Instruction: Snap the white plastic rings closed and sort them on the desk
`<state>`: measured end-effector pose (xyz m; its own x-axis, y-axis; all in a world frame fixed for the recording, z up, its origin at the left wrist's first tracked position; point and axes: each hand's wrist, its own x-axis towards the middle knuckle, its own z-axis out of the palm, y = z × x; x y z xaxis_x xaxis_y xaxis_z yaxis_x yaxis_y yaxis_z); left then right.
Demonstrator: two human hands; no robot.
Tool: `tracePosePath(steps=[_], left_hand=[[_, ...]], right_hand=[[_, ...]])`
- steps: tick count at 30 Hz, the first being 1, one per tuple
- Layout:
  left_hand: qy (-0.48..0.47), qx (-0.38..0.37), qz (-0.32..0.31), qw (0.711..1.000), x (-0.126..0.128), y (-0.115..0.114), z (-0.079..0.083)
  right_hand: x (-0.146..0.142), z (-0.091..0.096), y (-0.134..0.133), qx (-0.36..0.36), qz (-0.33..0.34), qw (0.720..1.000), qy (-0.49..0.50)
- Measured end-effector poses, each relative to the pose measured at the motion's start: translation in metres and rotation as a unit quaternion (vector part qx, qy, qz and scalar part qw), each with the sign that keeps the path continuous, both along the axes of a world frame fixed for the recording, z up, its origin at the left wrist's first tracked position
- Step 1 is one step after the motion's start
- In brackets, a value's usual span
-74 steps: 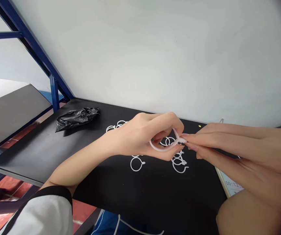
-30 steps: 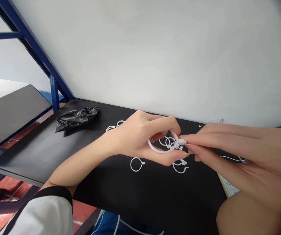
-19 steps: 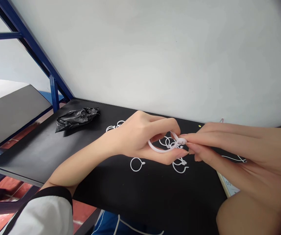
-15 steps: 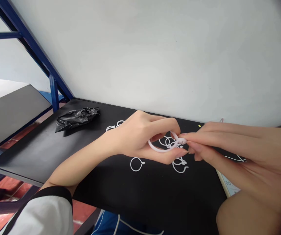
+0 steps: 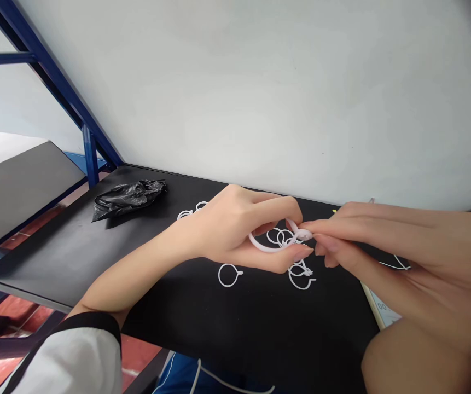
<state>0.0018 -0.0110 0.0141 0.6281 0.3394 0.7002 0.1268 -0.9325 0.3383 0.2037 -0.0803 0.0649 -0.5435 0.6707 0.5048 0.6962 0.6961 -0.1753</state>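
My left hand is closed around a white plastic curtain ring, its fingers and thumb curled on the loop. The small eyelet end of the ring sticks out to the right. My right hand pinches that end between thumb and forefinger. Behind and below the hands, several more white rings lie in a loose heap on the black table. One single ring rests apart from them, under my left wrist. Two others show partly beyond my left forearm.
A crumpled black plastic bag lies on the table at the back left. Under my right hand a phone shows in part, with a white cord near it. A pale wall and blue frame stand behind.
Almost nothing differs. Both hands have shifted very slightly, still on the same ring.
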Motion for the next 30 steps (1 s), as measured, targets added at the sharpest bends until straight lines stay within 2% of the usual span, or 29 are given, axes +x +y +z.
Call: tracePosePath(steps=[5,15,24,30], left_hand=[[-0.001,0.002,-0.021,1.0,-0.001,0.001,0.0],[0.018,0.006,-0.013,1.0,-0.002,0.001,0.001],[0.033,0.02,-0.021,0.999,-0.005,-0.001,-0.004],[0.07,0.028,0.005,0.997,-0.004,-0.002,-0.002]], right_hand=[[0.0,-0.001,0.0,-0.008,-0.006,1.0,0.002],[0.002,-0.001,0.0,-0.011,-0.011,1.0,0.009],[0.009,-0.006,0.009,-0.035,-0.064,0.997,0.018],[0.008,-0.007,0.011,-0.047,-0.061,0.997,0.019]])
